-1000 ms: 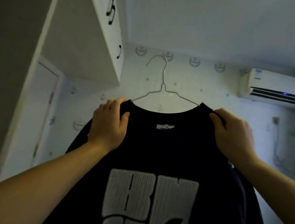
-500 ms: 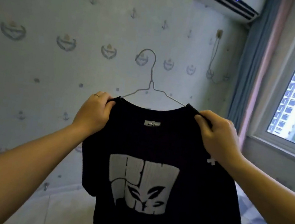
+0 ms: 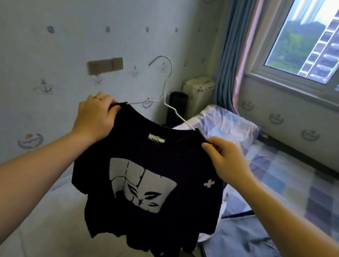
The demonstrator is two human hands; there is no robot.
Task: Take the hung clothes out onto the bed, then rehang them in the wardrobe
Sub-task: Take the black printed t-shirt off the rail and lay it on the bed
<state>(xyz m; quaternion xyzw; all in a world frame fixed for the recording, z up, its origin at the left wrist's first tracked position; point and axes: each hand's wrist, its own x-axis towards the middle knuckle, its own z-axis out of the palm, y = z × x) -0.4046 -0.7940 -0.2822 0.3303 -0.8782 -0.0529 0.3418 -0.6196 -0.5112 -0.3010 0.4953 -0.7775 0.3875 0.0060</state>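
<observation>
A black T-shirt (image 3: 149, 158) with a white block print hangs on a thin metal wire hanger (image 3: 165, 88), held up in front of me. My left hand (image 3: 95, 116) grips the shirt's left shoulder, and my right hand (image 3: 224, 160) pinches the right shoulder near the collar. The hanger's hook points up, free of any rail. The bed (image 3: 287, 179), with a checked cover, lies to the right under the window. The wardrobe is out of view.
Blue denim clothes (image 3: 241, 247) lie on the bed's near end. A black cylinder (image 3: 177, 107) and a white appliance (image 3: 197, 93) stand in the corner by the blue curtain (image 3: 232, 50). Pale floor (image 3: 51, 231) stretches below the shirt along the wallpapered wall.
The view has swung right and down from the wardrobe and ceiling to the bed and window. Both hands carried the shirt on its hanger along, keeping the same grip.
</observation>
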